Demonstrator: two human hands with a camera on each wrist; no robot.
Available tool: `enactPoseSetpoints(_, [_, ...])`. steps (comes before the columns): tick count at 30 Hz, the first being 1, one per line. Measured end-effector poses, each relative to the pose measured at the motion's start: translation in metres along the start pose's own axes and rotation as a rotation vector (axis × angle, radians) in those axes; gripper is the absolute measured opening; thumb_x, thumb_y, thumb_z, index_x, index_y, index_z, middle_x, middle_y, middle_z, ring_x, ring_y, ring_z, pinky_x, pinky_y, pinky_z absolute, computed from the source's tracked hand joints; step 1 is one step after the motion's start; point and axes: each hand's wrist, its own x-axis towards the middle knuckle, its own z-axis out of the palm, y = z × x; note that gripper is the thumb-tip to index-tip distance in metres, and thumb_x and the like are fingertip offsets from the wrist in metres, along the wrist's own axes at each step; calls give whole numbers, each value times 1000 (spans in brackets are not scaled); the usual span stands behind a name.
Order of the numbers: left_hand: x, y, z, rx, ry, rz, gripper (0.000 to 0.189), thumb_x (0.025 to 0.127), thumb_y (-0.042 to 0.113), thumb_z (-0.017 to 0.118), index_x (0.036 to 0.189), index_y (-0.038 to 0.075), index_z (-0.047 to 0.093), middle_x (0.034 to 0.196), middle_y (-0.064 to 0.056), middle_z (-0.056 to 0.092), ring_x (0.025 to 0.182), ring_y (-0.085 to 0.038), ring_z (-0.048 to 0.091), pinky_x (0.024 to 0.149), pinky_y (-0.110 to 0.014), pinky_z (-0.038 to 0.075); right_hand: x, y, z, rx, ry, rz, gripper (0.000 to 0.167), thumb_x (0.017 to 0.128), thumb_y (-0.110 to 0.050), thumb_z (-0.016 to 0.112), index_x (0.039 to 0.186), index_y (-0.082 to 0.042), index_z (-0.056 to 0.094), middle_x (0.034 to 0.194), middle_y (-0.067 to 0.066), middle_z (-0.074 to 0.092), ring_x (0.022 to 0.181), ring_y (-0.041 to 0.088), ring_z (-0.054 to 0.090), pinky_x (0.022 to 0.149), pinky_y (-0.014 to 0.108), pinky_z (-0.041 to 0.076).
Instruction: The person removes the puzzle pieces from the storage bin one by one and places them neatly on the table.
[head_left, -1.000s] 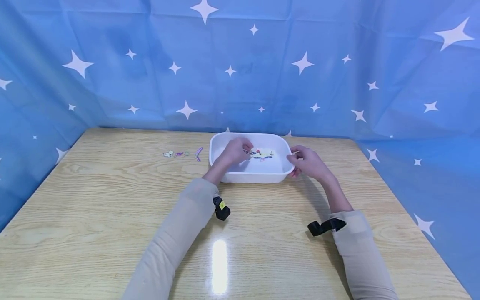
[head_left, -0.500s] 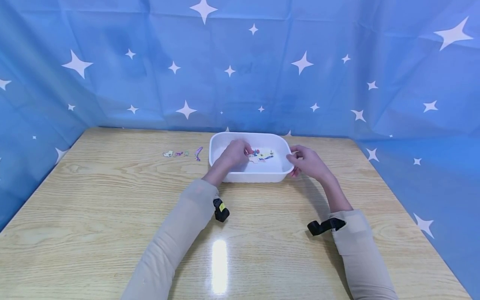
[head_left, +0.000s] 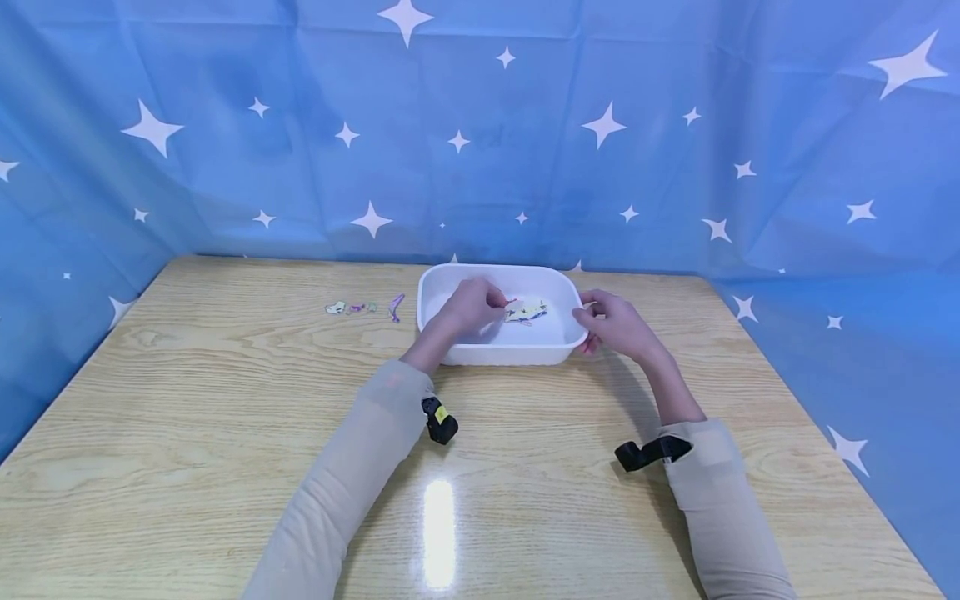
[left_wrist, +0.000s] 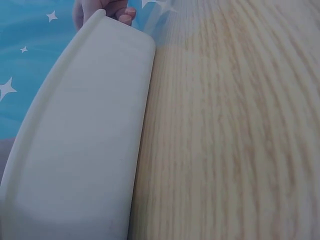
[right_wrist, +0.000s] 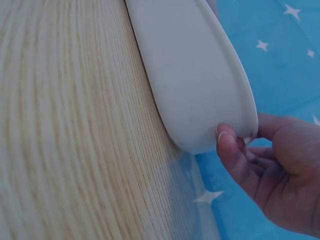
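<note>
A white plastic basin [head_left: 495, 356] stands at the far side of the table. My left hand [head_left: 474, 305] reaches inside it, thumb and index finger pinching a small red cut-out [head_left: 511, 302] that shows only as a sliver. Beside the fingertips, more flat, colourful cut-outs [head_left: 527, 313], yellow and blue among them, lie on the basin's floor. My right hand [head_left: 611, 323] grips the basin's right end, thumb over the rim and fingers against the outer wall. In the left wrist view the basin's side wall [left_wrist: 85, 120] hides the left hand's fingers.
Left of the basin, several small cut-outs lie in a row on the wooden table [head_left: 225, 417], including a purple one [head_left: 396, 308] and a whitish one [head_left: 336, 307]. A blue curtain [head_left: 480, 167] with white stars hangs behind the table and along its sides.
The left fingers have shifted slightly among the cut-outs. The red and blue piece beside them lay face-up and now shows as a thin red sliver at the fingertips. The right hand stays on the rim.
</note>
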Motion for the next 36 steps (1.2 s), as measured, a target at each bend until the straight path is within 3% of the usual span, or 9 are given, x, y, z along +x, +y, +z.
enactPoseSetpoints(7, [-1, 2, -5, -71, 37, 69, 12, 94, 5, 71, 103, 1, 78, 102, -8, 74, 91, -17, 64, 82, -26, 51, 1, 0, -1, -9, 8, -4, 46, 105, -16, 53, 140, 11, 42, 96, 31, 61, 60, 24, 68, 64, 49, 60])
enactPoseSetpoints(14, [-1, 1, -5, -64, 24, 66, 11, 89, 0, 76, 99, 1, 79, 97, -9, 75, 90, -19, 67, 83, -26, 53, 1, 0, 0, -11, 5, -1, 45, 105, -16, 54, 140, 11, 43, 97, 32, 60, 61, 25, 68, 64, 50, 60])
enactPoseSetpoints(20, [-2, 1, -4, -38, 37, 82, 12, 90, 6, 76, 102, 4, 80, 100, -7, 76, 93, -17, 69, 84, -26, 53, 0, 0, 1, -5, 1, 1, 46, 105, -15, 54, 140, 12, 42, 97, 33, 60, 61, 26, 68, 64, 51, 60])
enactPoseSetpoints(30, [-15, 5, -10, -36, 96, 144, 12, 94, 13, 74, 101, 6, 80, 96, -4, 77, 86, -14, 68, 77, -25, 53, 0, 0, 0, -13, 11, 2, 45, 105, -16, 53, 139, 11, 44, 97, 31, 61, 62, 25, 69, 64, 49, 60])
enactPoseSetpoints(36, [-23, 3, -14, -42, 145, 213, 11, 95, 14, 73, 97, 6, 81, 91, -4, 77, 80, -13, 67, 73, -25, 52, 1, 1, 1, -25, 7, -6, 45, 105, -16, 53, 140, 11, 43, 96, 31, 61, 61, 26, 68, 63, 48, 60])
